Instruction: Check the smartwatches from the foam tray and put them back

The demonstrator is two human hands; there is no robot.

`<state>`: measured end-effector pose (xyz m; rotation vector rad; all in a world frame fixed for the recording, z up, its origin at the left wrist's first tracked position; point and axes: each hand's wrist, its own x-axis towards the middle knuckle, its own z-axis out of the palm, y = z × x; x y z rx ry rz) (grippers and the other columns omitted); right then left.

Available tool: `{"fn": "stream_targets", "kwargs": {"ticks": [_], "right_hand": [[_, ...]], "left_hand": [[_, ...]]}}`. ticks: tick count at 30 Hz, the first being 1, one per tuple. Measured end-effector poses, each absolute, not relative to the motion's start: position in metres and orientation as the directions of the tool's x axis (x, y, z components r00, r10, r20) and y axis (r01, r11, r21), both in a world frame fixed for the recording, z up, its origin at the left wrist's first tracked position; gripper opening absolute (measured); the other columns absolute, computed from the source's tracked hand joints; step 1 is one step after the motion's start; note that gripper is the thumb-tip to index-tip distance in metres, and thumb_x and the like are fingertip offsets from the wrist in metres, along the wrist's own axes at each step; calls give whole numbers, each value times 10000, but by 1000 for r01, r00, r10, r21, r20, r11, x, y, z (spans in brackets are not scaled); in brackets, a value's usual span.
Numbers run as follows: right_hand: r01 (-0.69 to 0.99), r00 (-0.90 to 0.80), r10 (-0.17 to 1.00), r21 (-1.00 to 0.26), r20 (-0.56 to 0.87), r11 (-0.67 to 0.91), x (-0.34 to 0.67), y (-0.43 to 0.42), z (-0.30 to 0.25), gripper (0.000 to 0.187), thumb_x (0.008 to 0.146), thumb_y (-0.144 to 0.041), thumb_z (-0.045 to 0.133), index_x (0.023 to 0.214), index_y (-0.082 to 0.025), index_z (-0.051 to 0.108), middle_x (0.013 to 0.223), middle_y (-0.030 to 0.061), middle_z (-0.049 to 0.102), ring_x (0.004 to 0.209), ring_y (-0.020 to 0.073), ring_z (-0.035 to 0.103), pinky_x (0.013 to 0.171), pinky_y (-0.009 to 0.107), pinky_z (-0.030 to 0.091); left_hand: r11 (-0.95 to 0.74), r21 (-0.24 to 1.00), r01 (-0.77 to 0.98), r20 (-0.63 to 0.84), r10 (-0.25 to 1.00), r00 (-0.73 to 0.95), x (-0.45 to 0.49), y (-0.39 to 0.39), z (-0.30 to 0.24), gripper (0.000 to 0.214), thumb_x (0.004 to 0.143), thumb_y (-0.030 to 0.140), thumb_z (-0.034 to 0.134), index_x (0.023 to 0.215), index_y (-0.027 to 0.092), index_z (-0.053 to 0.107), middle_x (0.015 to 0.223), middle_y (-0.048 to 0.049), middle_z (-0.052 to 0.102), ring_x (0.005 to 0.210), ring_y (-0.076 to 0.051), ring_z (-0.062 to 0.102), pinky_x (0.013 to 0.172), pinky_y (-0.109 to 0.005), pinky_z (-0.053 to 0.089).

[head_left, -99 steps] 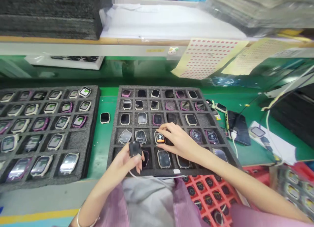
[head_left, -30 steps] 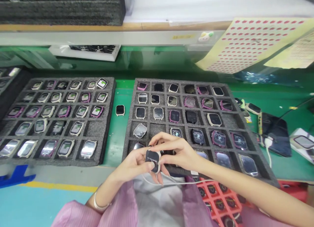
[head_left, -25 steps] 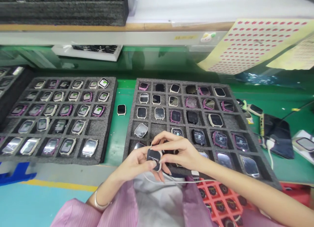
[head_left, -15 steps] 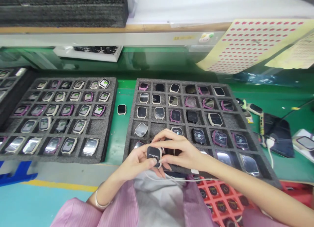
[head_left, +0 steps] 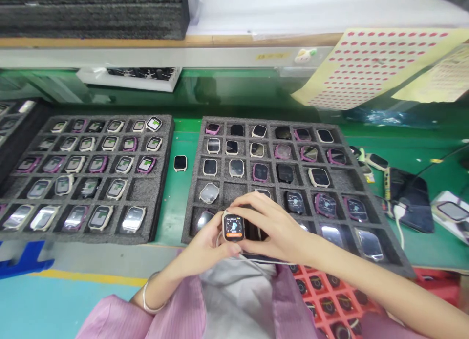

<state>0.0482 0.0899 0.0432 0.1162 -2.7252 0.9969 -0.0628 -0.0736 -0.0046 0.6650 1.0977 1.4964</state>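
A green workbench [head_left: 176, 197] runs under a low shelf, and two dark foam trays with square pockets lie side by side on it. The left foam tray [head_left: 144, 188] is nearly full of smartwatch bodies with lit screens; the right foam tray [head_left: 234, 188] holds mostly dark ones. A single loose watch body [head_left: 180, 162] sits on the green mat between the trays. To the far right lie a black phone [head_left: 410, 197] on a white cable and, above it, a hanging sheet of red dot stickers [head_left: 370, 65].

At the near edge of the right tray, both hands meet around one smartwatch body [head_left: 233, 227], its screen lit and facing up. The left hand [head_left: 205, 246] pinches it from below and the side, fingers curled under. The right hand [head_left: 273, 226] arches over it, fingertips closed on its far and right edges.

The step in hand looks like checking a powered-on unit held just above the tray's near row. A next move would call for a firm edge grip that keeps the fingers off the screen.
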Motion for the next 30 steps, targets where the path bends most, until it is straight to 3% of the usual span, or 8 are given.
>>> {"fn": "stream_targets", "kwargs": {"ticks": [3,6,10,13,17,22,26,30], "right_hand": [[-137,-941,109,-657,319,741,39,104,39,394,834,-328,679,1179,-176,565,1091,102,582,1013,226,564,881,376,483],[-22,-938,170,-539,303,842,28,117,27,375,813,-334,699,1130,-164,595,1091,120,590,1023,271,552,885,447,464],[31,-982,81,-277,169,960,18,120,22,452,788,-322,727,1158,-102,590,1180,188,572,1053,339,512,840,489,437],[-20,-979,26,-221,204,975,9,112,32,419,840,-352,673,1167,-102,594,1201,185,562,1066,325,496,855,459,406],[-51,-992,-33,-142,124,989,-17,90,39,272,889,-337,614,1029,-107,656,987,144,639,933,288,544,777,394,392],[24,-1000,23,35,16,999,-48,65,34,317,890,-359,603,835,-56,682,790,165,657,840,326,581,733,413,392],[3,-999,6,-71,43,997,-49,81,38,324,801,-377,706,869,-61,691,829,156,672,857,317,591,748,413,428],[-49,-969,49,-382,244,923,-32,104,49,344,796,-346,710,1015,-83,671,913,127,670,870,261,595,796,387,468]], "left_hand": [[42,865,-501,-147,974,-172,-66,-77,-3,445,783,406,711,1118,180,525,911,-41,583,713,-120,555,627,-226,467],[86,875,-476,-187,967,-171,-73,-85,3,405,819,391,674,1125,174,523,881,-44,583,692,-120,557,615,-233,475],[81,886,-456,-240,922,-302,-86,-100,8,385,856,345,634,1183,179,518,891,-50,595,696,-124,568,619,-244,489],[64,863,-501,-264,902,-341,-91,-105,7,361,880,334,601,1188,163,524,885,-60,607,683,-124,571,598,-240,482],[29,846,-533,-248,905,-345,-91,-103,5,309,885,319,596,1137,147,548,869,-64,618,671,-123,571,604,-246,479],[-36,838,-544,-214,896,-389,-88,-101,3,218,897,287,582,1061,145,567,870,-61,620,682,-118,576,621,-243,480],[-73,822,-566,-202,891,-408,-88,-102,0,285,879,291,610,1122,154,551,883,-63,626,712,-131,599,645,-259,500],[-73,831,-551,-197,888,-416,-91,-100,0,334,821,290,687,1102,154,567,939,-79,638,814,-171,632,733,-300,519]]}}
